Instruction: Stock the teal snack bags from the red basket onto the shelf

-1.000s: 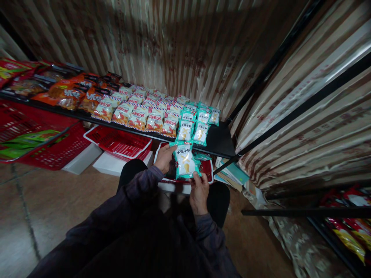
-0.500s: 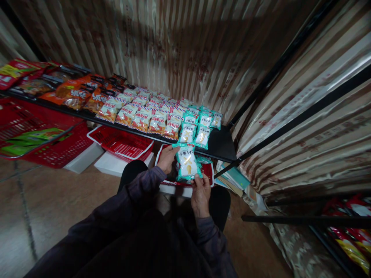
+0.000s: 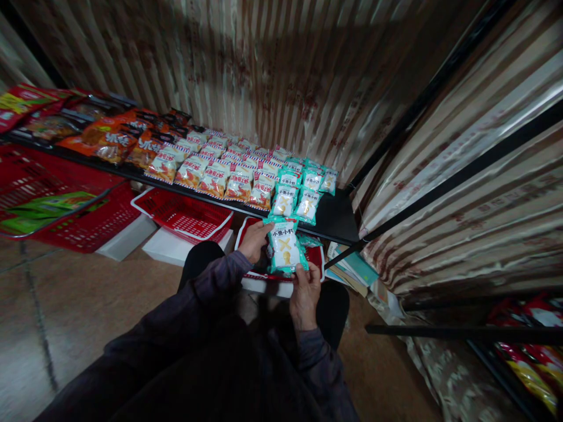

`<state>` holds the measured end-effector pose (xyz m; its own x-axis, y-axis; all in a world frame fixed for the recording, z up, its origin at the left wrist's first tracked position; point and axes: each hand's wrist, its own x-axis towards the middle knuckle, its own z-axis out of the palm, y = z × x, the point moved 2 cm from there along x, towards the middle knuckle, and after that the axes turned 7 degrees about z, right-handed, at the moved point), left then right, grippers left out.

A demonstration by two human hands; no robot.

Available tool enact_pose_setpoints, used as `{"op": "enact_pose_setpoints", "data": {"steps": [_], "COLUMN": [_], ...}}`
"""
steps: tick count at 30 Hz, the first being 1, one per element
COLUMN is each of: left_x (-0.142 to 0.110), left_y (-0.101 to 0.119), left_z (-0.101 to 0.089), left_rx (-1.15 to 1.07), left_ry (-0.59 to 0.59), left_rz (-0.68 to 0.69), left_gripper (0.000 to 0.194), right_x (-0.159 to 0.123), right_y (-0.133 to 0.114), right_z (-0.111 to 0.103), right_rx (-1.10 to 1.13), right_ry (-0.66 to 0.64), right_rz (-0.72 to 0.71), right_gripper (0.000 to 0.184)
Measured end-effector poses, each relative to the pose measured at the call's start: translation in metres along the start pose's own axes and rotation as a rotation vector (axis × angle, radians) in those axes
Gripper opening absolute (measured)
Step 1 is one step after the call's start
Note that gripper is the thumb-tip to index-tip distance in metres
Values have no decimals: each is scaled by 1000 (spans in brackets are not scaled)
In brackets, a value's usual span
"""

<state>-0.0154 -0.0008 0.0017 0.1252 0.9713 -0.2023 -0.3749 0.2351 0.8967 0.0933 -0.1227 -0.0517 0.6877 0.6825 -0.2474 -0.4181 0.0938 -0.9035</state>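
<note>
A teal and white snack bag (image 3: 285, 245) is held between both my hands, its printed front facing up. My left hand (image 3: 254, 241) pinches its upper left edge, and my right hand (image 3: 305, 293) grips its lower right corner. Below the bag is a red basket (image 3: 317, 258) with more teal bags partly hidden inside. Just beyond, matching teal bags (image 3: 308, 205) stand in rows at the right part of a black shelf (image 3: 336, 217). Left of them are several rows of white and orange snack bags (image 3: 213, 179).
Orange bags (image 3: 115, 143) and red packs (image 3: 26, 105) fill the shelf's left. Beneath stand an unfilled red basket (image 3: 185, 217) and a larger red basket (image 3: 118, 205) holding green packs. A black metal bar (image 3: 440, 181) slants at the right. Striped curtains (image 3: 264, 70) hang behind.
The held snack bag has tilted very slightly, and its front shows with less glare. Both hands keep their hold in nearly the same place.
</note>
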Motion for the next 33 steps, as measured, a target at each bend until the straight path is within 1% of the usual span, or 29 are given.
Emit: {"op": "enact_pose_setpoints", "data": {"steps": [4,10,18,27,28,30,32,33], "left_x": [0,-3,-4,2,3,5,6,6], "left_y": [-1,2,1,-7,-8,-11,-12,-13], "left_z": [0,1,2,-1,-1,-3,-4,-5], "left_rx": [-6,-1,29,36,24,1,-6,-7], "left_ry": [3,10,11,-21,-7,60,132,149], "left_rz": [2,-11,-39,-42,-45,-50,-50,-44], "left_gripper": [17,18,16,21,22,27,34,37], "right_x": [-1,-1,-2,-1,-1,-1,-3,-5], "right_y": [0,2,0,2,2,2,-1,-3], "right_z": [-1,-1,-3,-5,-5,-6,-6,-5], "right_rx": [9,-2,-28,-120,-131,-169,-237,-279], "right_ry": [-21,9,3,26,31,46,52,47], "right_rz": [3,-11,-41,-114,-122,-157,-223,-262], "right_gripper": [37,36,33,34,34,34,33,32]}}
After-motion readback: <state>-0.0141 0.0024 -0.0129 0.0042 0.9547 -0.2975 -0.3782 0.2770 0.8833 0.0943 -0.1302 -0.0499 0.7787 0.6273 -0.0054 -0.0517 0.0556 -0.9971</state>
